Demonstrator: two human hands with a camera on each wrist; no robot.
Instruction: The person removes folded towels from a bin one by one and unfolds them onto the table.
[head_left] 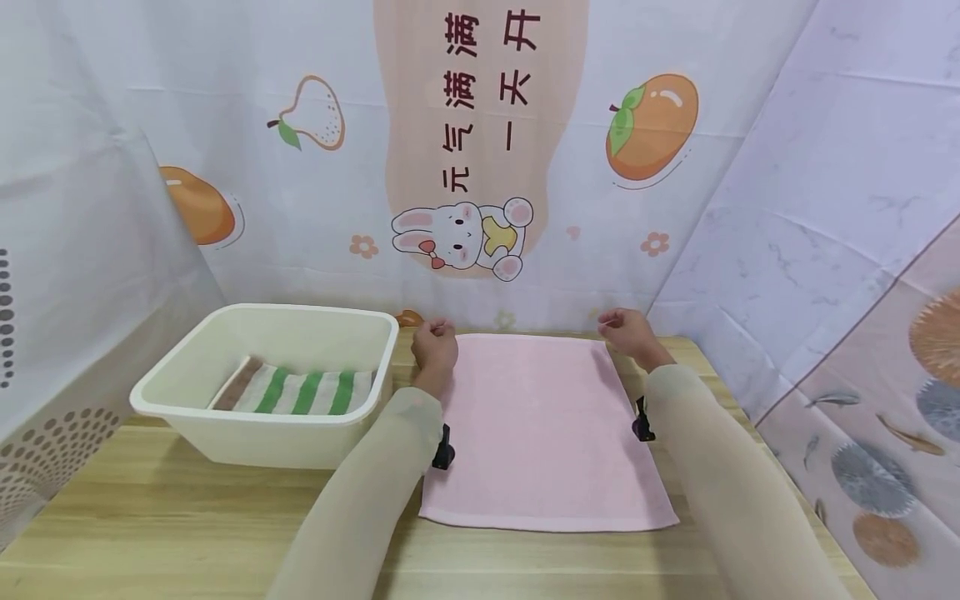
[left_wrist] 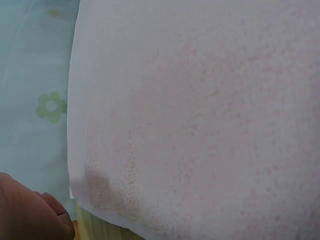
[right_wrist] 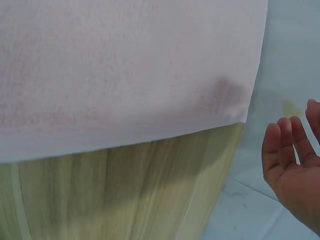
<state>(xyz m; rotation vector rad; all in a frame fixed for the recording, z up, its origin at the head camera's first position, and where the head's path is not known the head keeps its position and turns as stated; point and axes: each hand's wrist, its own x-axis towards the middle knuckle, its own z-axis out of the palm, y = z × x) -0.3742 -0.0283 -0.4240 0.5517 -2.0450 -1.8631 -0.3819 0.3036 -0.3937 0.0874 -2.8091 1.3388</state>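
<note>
A pink towel (head_left: 547,433) lies spread flat on the wooden table, its far edge close to the back curtain. My left hand (head_left: 437,346) is at the towel's far left corner, with its fingers loosely bent; in the left wrist view part of that hand (left_wrist: 32,212) shows just off the corner. Beyond the far right corner is my right hand (head_left: 628,333). The right wrist view has this hand (right_wrist: 295,165) apart from the cloth, fingers slightly bent and nothing in them. A soft shadow falls on the towel near each hand.
To the left stands a cream plastic basin (head_left: 262,433), with a folded striped towel (head_left: 300,392) in green, white and brown inside. Printed curtains (head_left: 315,200) enclose the wooden table (head_left: 225,517) at the back and sides. Each forearm wears a small black device near the wrist.
</note>
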